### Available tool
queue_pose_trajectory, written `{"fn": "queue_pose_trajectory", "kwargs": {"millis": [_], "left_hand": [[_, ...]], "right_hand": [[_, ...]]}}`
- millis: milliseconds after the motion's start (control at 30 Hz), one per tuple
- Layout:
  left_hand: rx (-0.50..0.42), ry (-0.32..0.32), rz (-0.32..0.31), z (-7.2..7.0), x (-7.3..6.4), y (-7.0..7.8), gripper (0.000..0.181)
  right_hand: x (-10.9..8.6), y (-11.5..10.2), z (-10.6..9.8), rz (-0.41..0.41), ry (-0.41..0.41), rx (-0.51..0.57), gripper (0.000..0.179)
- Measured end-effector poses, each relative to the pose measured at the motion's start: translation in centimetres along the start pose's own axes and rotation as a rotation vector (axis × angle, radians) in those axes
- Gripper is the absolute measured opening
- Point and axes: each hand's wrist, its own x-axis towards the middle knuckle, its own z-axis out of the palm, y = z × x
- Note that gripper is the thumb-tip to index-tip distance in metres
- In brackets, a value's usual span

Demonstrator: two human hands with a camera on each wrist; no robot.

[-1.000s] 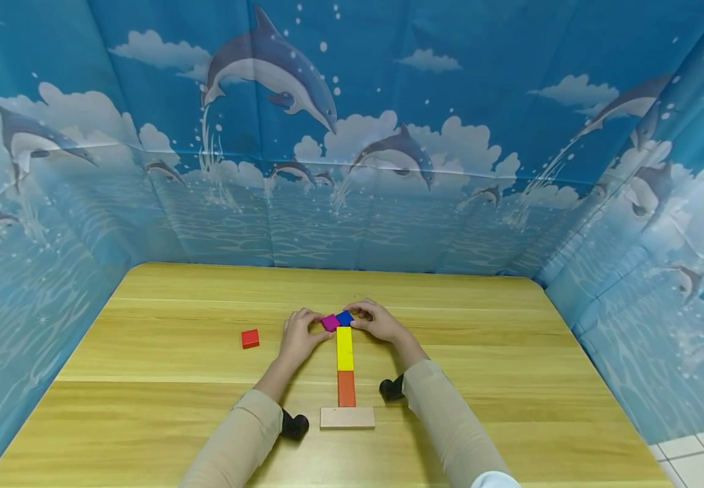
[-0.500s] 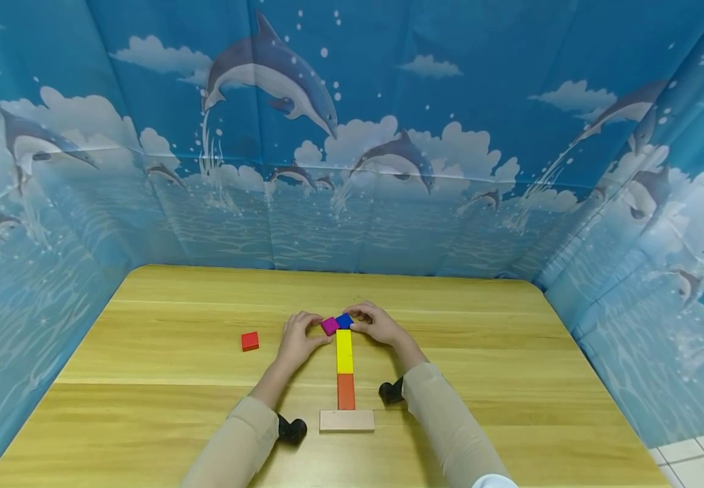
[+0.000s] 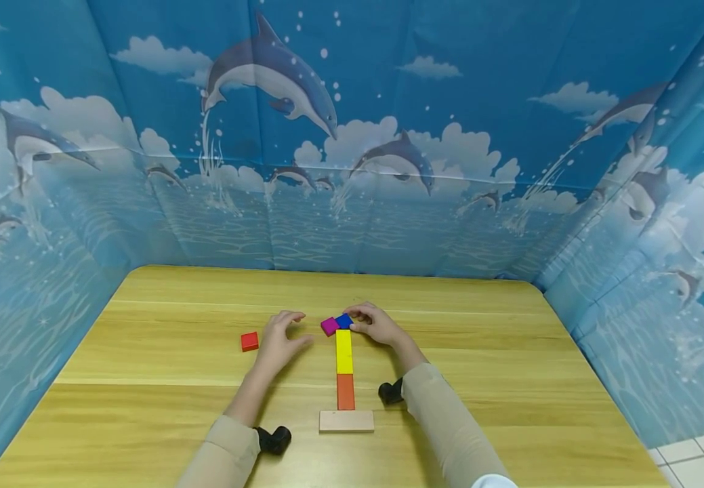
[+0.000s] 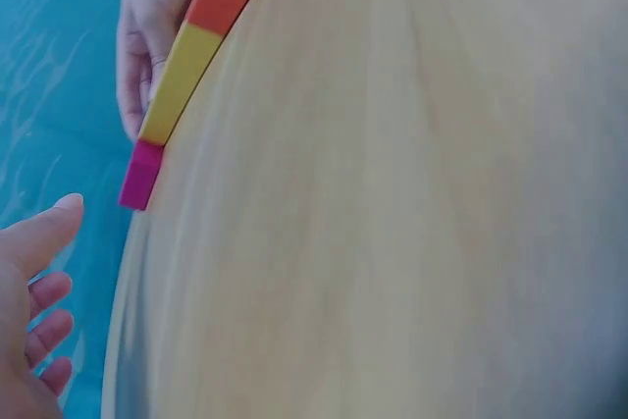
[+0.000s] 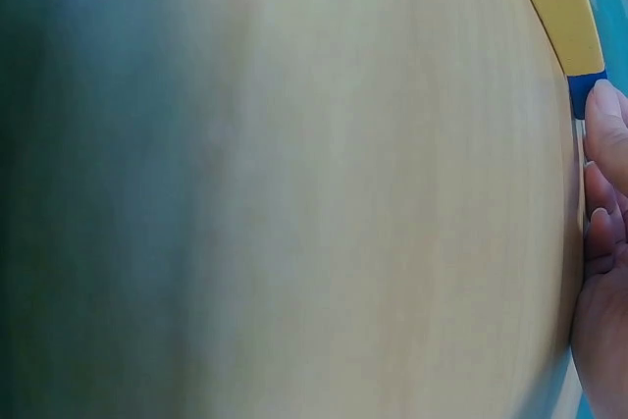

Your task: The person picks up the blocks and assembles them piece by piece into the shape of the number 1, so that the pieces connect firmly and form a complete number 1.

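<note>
A magenta block and a blue block lie side by side, both turned at an angle, at the far end of a yellow block. An orange block continues that line toward the near side, ending at a crosswise plain wooden block. My right hand pinches the blue block between thumb and fingers; its thumb tip covers part of the block in the right wrist view. To the left of the magenta block, my left hand is apart from it, thumb and fingers spread, holding nothing.
A red block lies alone just left of my left hand. The wooden table meets a blue dolphin-print curtain along its back and sides. Black wrist mounts stick out from both sleeves.
My left hand has let go of the magenta block and moved left, toward the red block. The right hand stays at the blue block, and the blocks keep their places.
</note>
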Motion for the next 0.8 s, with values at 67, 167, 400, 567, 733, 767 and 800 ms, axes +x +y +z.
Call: {"fn": "queue_pose_trajectory", "kwargs": {"millis": [67, 167, 400, 567, 733, 767, 800], "left_hand": [[0.002, 0.025, 0.008, -0.6, -0.2, -0.2, 0.046], [0.014, 0.055, 0.013, -1.4, -0.7, -0.4, 0.047], [0.023, 0.083, -0.016, -3.7, -1.8, -0.9, 0.050], [0.012, 0.070, -0.062, -5.1, -2.5, -1.3, 0.049], [0.050, 0.044, -0.073, -6.1, -2.9, -1.9, 0.052], [0.058, 0.042, -0.075, -6.2, -3.0, -2.1, 0.053], [0.062, 0.041, -0.079, -6.4, -3.1, -2.2, 0.053]], "right_hand": [[-0.2, -0.7, -0.1, -0.006, -0.002, 0.012, 0.031], [-0.6, -2.0, -0.5, -0.011, -0.016, 0.027, 0.031], [-1.3, -3.9, -1.0, -0.021, -0.032, 0.023, 0.031], [-1.2, -4.0, -1.0, -0.021, -0.028, 0.024, 0.031], [-1.1, -3.9, -1.0, -0.007, -0.025, 0.025, 0.030], [-1.0, -3.8, -1.0, -0.003, -0.025, 0.024, 0.031], [-1.0, -3.8, -1.0, 0.000, -0.026, 0.023, 0.031]]}}
